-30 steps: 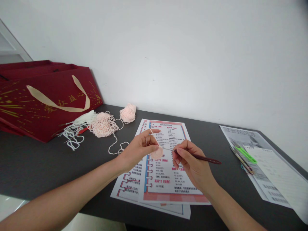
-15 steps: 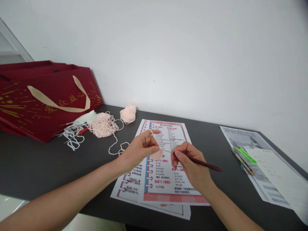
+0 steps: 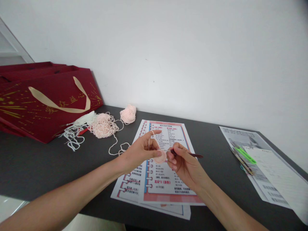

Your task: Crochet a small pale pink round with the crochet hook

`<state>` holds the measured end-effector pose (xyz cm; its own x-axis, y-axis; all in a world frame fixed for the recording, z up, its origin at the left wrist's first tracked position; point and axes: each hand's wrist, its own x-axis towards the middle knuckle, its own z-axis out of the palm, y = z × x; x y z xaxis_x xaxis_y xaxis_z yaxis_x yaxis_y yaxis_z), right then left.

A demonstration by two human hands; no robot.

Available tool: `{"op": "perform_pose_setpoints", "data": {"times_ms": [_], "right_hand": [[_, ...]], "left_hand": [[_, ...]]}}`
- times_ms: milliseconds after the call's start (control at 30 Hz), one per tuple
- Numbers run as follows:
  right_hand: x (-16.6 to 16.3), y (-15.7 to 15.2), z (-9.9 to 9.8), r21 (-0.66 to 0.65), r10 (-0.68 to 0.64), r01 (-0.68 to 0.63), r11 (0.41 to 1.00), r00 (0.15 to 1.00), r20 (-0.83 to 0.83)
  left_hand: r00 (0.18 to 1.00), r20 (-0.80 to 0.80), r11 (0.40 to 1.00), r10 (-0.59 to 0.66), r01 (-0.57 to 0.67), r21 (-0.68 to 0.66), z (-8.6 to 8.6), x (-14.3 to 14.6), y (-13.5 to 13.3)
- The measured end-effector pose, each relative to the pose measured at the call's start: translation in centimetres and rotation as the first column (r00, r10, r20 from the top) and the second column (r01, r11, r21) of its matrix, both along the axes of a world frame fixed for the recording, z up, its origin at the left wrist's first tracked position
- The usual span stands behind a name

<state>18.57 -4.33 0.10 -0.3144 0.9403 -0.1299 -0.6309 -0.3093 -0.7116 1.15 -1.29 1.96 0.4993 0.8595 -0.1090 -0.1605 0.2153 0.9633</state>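
Between thumb and fingers, my left hand (image 3: 141, 149) pinches a small round pale-pink crochet piece (image 3: 160, 157). A strand of yarn loops around its raised index finger. My right hand (image 3: 184, 162) grips a crochet hook (image 3: 196, 155) by its dark reddish-brown handle, and the thin metal shaft points left to the top of the piece. Both hands hover above printed pattern sheets (image 3: 168, 198). A loose pink yarn heap (image 3: 103, 125) lies to the left, a strand trailing from it toward my left hand. How the hook's tip sits in the stitches is too small to tell.
Dark red gift bags (image 3: 60, 93) lean at the back left beside white yarn (image 3: 74, 133). A pink yarn ball (image 3: 128, 114) rests near the wall. On the right, green-handled snips (image 3: 245, 155) lie on papers (image 3: 271, 173) atop the dark table (image 3: 96, 176).
My right hand has moved slightly left, closer to my left hand, and the hook handle now lies flatter. The crochet piece has shifted a little to the right.
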Motion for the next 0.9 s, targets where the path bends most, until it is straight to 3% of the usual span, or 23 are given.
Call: {"op": "perform_pose_setpoints", "data": {"times_ms": [300, 467, 633, 800, 900], "right_hand": [[0.0, -0.4, -1.4, 0.263, -0.119, 0.031, 0.964, 0.938, 0.326], [-0.3, -0.5, -1.3, 0.310, -0.011, -0.058, 0.949, 0.976, 0.217], [-0.5, -0.7, -0.9, 0.335, -0.035, -0.035, 0.941, 0.979, 0.203], [-0.5, -0.8, -0.7, 0.240, 0.064, -0.089, 0.967, 0.992, 0.112], [-0.1, -0.7, -0.6, 0.196, 0.138, -0.147, 0.970, 0.989, 0.059]], "left_hand": [[0.998, -0.009, 0.997, -0.068, 0.067, -0.050, -0.4, 0.0, -0.3], [0.997, 0.043, 0.993, -0.068, 0.072, -0.097, -0.5, -0.1, -0.3], [0.974, 0.203, 0.973, -0.103, 0.141, -0.181, -0.6, 0.0, -0.5], [0.906, 0.423, 0.922, 0.005, 0.159, -0.354, -0.7, 0.0, 0.0], [0.870, 0.492, 0.867, -0.009, 0.252, -0.430, -0.8, -0.3, 0.5]]}}
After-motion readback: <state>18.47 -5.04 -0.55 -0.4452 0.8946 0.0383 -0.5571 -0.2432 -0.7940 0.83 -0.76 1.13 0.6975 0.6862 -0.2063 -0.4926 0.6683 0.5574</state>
